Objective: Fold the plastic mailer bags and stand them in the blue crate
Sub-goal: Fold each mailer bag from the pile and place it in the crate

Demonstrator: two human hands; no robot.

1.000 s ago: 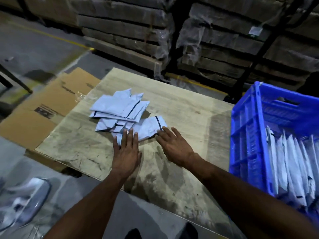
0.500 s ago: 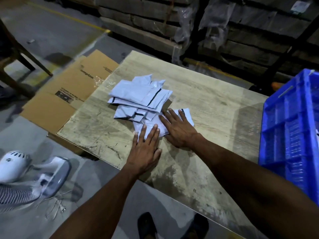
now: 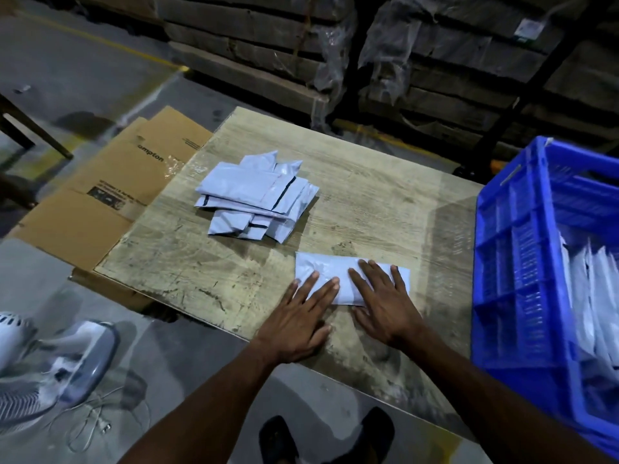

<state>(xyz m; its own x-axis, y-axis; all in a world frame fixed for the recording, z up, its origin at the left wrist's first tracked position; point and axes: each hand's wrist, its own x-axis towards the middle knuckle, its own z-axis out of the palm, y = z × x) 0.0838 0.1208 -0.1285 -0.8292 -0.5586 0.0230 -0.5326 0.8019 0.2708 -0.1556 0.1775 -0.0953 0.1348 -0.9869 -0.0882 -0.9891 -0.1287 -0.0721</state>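
Note:
One pale grey mailer bag (image 3: 331, 267) lies flat near the front edge of the wooden board (image 3: 368, 202). My left hand (image 3: 298, 321) rests on its left end with straight fingers. My right hand (image 3: 385, 306) presses flat on its right half, fingers spread. A loose pile of several more mailer bags (image 3: 258, 199) sits farther back on the board, apart from both hands. The blue crate (image 3: 512, 262) stands at the right, with folded white bags (image 3: 596, 296) upright inside.
Flattened cardboard (image 3: 100, 202) lies under the board's left side. A white fan (image 3: 40, 363) and its cable lie on the floor at lower left. Wrapped pallets (image 3: 301, 45) rise behind the board. My feet (image 3: 328, 437) show below the front edge.
Both hands have slid one mailer bag out of the pile toward the board's front edge; it now lies apart from the pile under my flat hands. The view shifted, showing the crate's inside again.

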